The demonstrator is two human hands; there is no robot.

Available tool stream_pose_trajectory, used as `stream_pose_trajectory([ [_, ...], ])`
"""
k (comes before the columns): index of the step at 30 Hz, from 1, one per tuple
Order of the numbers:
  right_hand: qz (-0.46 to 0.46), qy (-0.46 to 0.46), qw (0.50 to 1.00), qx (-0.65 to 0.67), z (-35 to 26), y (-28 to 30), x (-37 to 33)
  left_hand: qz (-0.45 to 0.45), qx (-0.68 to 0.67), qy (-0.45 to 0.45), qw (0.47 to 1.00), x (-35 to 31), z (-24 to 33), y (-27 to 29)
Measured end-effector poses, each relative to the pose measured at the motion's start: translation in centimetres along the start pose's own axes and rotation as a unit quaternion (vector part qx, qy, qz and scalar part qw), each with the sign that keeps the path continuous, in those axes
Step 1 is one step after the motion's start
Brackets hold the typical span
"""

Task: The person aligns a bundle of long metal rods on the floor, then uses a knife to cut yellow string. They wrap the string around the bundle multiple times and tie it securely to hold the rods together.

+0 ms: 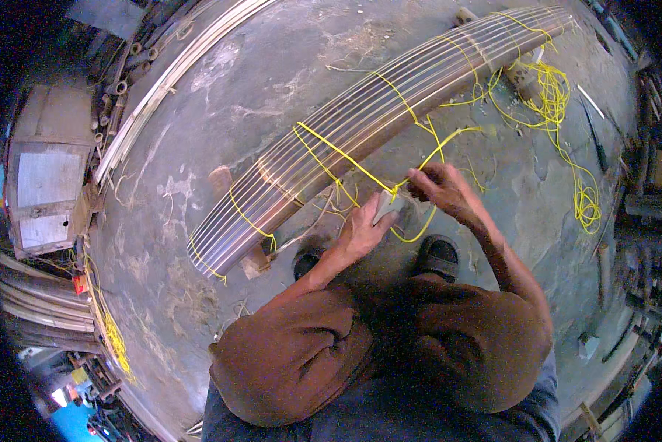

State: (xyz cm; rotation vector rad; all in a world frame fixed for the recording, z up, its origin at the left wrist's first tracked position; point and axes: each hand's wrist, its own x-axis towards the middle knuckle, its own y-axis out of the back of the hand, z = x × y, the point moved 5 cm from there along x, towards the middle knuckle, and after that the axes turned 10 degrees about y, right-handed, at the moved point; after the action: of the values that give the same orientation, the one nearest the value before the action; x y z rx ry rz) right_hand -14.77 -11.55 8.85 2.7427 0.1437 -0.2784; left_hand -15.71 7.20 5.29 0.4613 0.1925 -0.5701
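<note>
A long, boat-shaped bundle of slats (pixel 360 110) lies slantwise across the floor, with yellow cord looped round it at intervals. My left hand (pixel 360 234) is closed on a small pale block (pixel 385 208) near the bundle's front side. A taut yellow cord (pixel 338 152) runs from the bundle to a knot at the top of this block. Just right of the knot, my right hand (pixel 443 193) has its fingers pinched together at the yellow cord. One cord end sticks out to the upper right, and a loose loop hangs below the hands.
A tangle of yellow cord (pixel 548 96) lies at the far right. Wooden supports (pixel 256 261) hold the bundle off the floor. Long pale strips (pixel 172 85) lie at the left, near bamboo tubes and a box-like wooden piece (pixel 51 169). My shoes (pixel 438 256) stand close below my hands.
</note>
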Motion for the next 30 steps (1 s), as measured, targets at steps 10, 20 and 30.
stream_pose_trajectory([
  [10, -0.093, 0.194, 0.9, -0.38, -1.4, 1.4, -1.7, 0.04, 0.045, -0.021, 0.998, 0.9, -1.4, -0.5],
  [20, 0.032, 0.237, 0.971, 0.034, -8.7, 3.1, -2.7, -0.101, 0.065, -0.19, 0.974, 2.7, 0.1, 1.8],
  [30, -0.249, 0.28, 0.926, -0.051, -3.4, -11.5, 1.3, 0.12, 0.372, -0.162, 0.906, -5.2, -4.2, 6.8],
])
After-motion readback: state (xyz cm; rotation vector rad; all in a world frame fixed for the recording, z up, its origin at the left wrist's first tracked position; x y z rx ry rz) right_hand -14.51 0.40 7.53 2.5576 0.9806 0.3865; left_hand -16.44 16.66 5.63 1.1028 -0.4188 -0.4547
